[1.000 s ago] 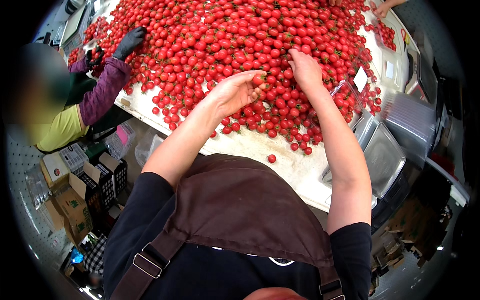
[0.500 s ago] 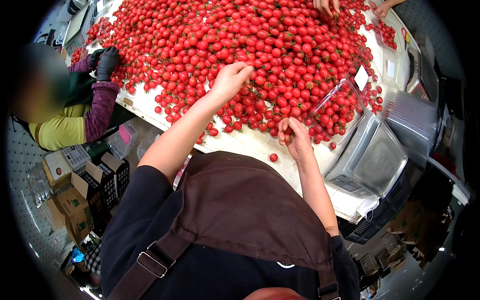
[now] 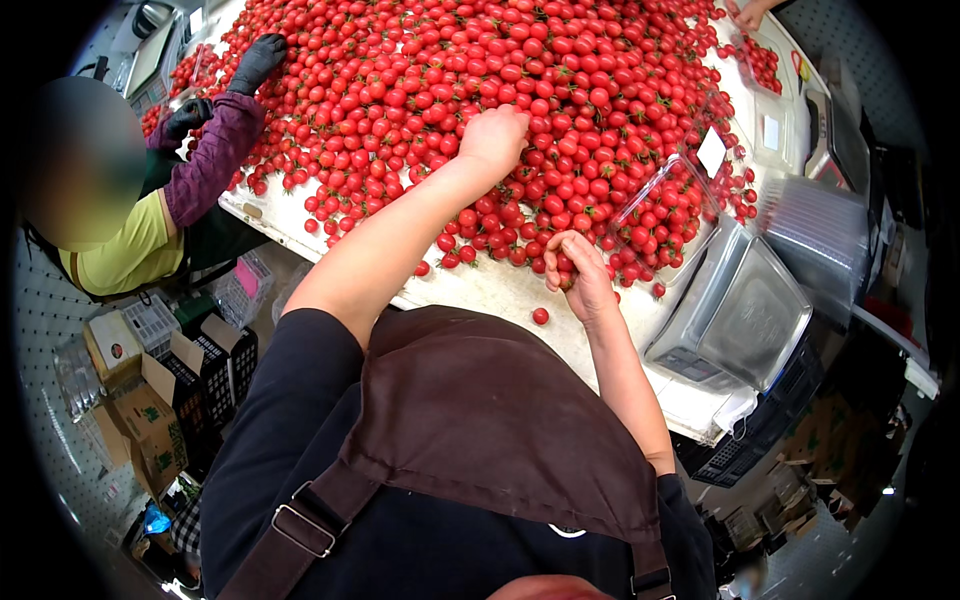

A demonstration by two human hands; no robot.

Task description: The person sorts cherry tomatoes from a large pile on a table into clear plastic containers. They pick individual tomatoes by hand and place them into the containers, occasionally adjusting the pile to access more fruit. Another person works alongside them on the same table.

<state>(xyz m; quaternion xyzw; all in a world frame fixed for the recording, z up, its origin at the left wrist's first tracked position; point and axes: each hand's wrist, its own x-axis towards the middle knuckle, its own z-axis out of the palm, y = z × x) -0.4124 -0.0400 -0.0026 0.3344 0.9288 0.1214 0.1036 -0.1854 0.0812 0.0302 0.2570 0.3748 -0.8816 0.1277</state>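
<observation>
Head view: left hand [image 3: 495,135] rests curled, knuckles up, on the tomatoes [image 3: 520,90] (its grasp cannot be told). Right hand [image 3: 580,275] cups a few tomatoes at the heap's near edge, just left of the clear tub [image 3: 665,215].

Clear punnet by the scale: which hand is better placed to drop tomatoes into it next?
Probably the right hand. It is curled around tomatoes at the pile's near edge, right beside the clear punnet. The left hand rests farther up on the tomato pile, away from the punnet.
</observation>
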